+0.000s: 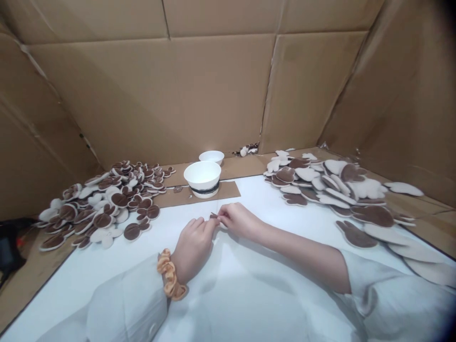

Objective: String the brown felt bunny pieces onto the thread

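Observation:
My left hand point(195, 243), with an orange scrunchie point(171, 275) at its wrist, is closed with its fingers curled. My right hand point(239, 221) pinches close against it, the fingertips of both meeting just in front of the white bowl. Between those fingertips shows a small dark brown piece point(213, 215); most of it is hidden, so its full shape cannot be made out. The nearer white bowl point(202, 178) has a black band around its lower part and stands upright beyond my hands.
On the left lies a heap of small brown-and-white rabbit-head fabric pieces point(103, 220). Larger rabbit-shaped pieces point(372, 215) are piled on the right. Behind the banded bowl stands a second white bowl point(211, 156). Cardboard walls point(213, 90) enclose the white tabletop point(249, 289). A black object point(10, 249) sits at far left.

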{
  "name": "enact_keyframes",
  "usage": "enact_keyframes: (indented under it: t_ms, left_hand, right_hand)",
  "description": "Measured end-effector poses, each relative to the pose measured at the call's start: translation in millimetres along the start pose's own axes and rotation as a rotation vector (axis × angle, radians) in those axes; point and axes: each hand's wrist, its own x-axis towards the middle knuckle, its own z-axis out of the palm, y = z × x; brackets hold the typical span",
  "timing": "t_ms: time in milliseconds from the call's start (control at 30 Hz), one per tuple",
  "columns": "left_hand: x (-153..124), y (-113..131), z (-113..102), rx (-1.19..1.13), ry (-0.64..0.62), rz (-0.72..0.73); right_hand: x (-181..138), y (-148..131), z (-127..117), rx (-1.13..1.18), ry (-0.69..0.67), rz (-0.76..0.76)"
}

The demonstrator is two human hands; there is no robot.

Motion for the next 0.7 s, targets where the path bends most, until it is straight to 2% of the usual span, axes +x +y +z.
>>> enact_keyframes:
  t_ms: [100, 167, 267, 400, 533, 633, 700]
  left_hand:
    - [5, -6, -6, 0.167, 0.016, 0.120]
    - [8, -13, -9, 0.185, 0.014, 0.141]
    - [9, -23, -7, 0.090, -0.027, 0.096]
    - [9, -32, -3, -0.077, -0.074, -0.022]
    - [10, -36, -1, -0.289, -0.063, -0.175]
    - [12, -38, 0, -0.508, -0.101, -0.253]
    - [12, -38, 2, -0.574, -0.140, -0.263]
  right_hand:
    - [-2, 0, 4, -0.081, -0.008, -0.099]
    - [-3, -1, 7, -0.126, -0.019, -0.159]
    - [-4, -2, 12, -0.265, -0.028, -0.328]
    - [-7, -1, 16, -0.403, 0.040, -0.603]
    - [-9, 0, 14, -0.313, 0.141, -0.712]
    - [-9, 0, 10, -0.173, 0.214, -0.706]
    - [-9, -1, 6, -0.075, 0.265, -0.675]
